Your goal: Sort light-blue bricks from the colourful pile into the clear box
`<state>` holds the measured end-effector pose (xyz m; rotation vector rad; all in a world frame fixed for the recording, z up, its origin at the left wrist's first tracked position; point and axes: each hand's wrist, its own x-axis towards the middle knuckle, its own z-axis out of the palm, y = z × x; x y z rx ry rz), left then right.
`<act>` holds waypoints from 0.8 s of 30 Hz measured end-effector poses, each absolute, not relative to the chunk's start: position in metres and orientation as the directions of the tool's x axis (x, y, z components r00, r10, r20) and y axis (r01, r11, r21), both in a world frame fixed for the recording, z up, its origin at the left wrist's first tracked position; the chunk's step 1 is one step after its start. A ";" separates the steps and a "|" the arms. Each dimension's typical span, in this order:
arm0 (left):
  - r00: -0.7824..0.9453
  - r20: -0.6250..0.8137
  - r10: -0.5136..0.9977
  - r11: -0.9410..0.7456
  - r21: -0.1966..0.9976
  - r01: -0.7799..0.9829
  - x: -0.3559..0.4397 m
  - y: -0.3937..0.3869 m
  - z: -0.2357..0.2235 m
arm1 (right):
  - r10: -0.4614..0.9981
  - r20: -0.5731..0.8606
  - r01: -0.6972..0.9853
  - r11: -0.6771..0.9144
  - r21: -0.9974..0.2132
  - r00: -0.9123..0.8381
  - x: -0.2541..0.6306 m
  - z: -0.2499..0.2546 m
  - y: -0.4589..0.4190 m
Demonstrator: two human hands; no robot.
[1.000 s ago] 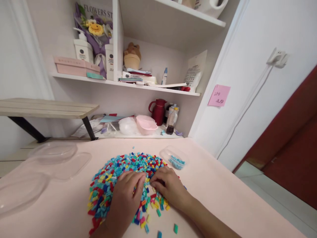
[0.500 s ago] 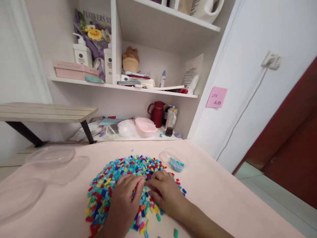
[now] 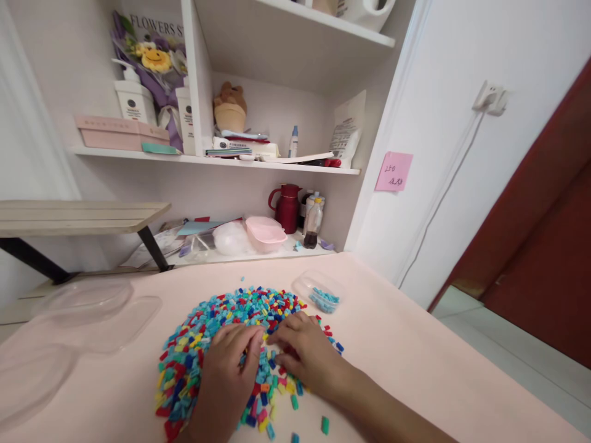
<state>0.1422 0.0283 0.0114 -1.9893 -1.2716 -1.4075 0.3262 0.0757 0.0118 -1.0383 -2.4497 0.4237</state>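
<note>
A wide pile of small plastic blocks (image 3: 221, 311) in blue, red, yellow, green and other colours lies on the pink tabletop (image 3: 406, 351). On the pile's near side rests my left hand (image 3: 231, 369), its fingers curled and thumb close to the forefinger; its fingertips are partly hidden. My right hand (image 3: 307, 354) reaches into the pile's right side, thumb and fingers apart, with no block plainly held. Behind it, a clear plastic tub (image 3: 302, 283) contains several light blue blocks (image 3: 325, 299). A few loose blocks, one a green block (image 3: 325, 424), lie nearer me.
Clear plastic containers (image 3: 85, 298) sit at the left, beside a small wooden rack (image 3: 83, 215). Along the back stand a pink bowl (image 3: 265, 231), a dark red jug (image 3: 287, 208) and a bottle (image 3: 313, 223) under a white shelf (image 3: 221, 161).
The camera view has shifted slightly, moving the scene left. Both hands stay over the pile; the right fingers have shifted slightly among the blocks.
</note>
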 end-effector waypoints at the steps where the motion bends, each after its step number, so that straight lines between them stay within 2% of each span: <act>1: 0.085 0.889 0.449 -0.512 0.178 0.841 0.142 0.028 0.011 | 0.729 0.277 0.595 0.676 -0.435 -0.626 0.326 0.012 0.076; 4: 0.088 0.884 0.460 -0.514 0.184 0.838 0.142 0.029 0.011 | 0.722 0.273 0.581 0.681 -0.447 -0.636 0.326 0.014 0.076; 8: 0.091 0.872 0.480 -0.509 0.192 0.839 0.142 0.030 0.010 | 0.747 0.275 0.559 0.645 -0.520 -0.605 0.326 0.015 0.077; 13: 0.112 0.848 0.518 -0.496 0.191 0.847 0.142 0.035 0.005 | 0.804 0.310 0.436 0.550 -0.713 -0.508 0.327 0.018 0.078; 16: 0.111 0.832 0.543 -0.485 0.203 0.851 0.140 0.038 0.002 | 0.851 0.271 0.321 0.437 -0.840 -0.449 0.326 0.020 0.078; 19: 0.135 0.834 0.536 -0.496 0.181 0.849 0.140 0.038 0.001 | 0.887 0.155 0.190 0.259 -0.947 -0.435 0.323 0.018 0.077; 24: 0.246 0.846 0.472 -0.557 0.070 0.828 0.141 0.038 0.001 | 0.888 0.054 0.020 0.071 -0.997 -0.456 0.319 0.015 0.075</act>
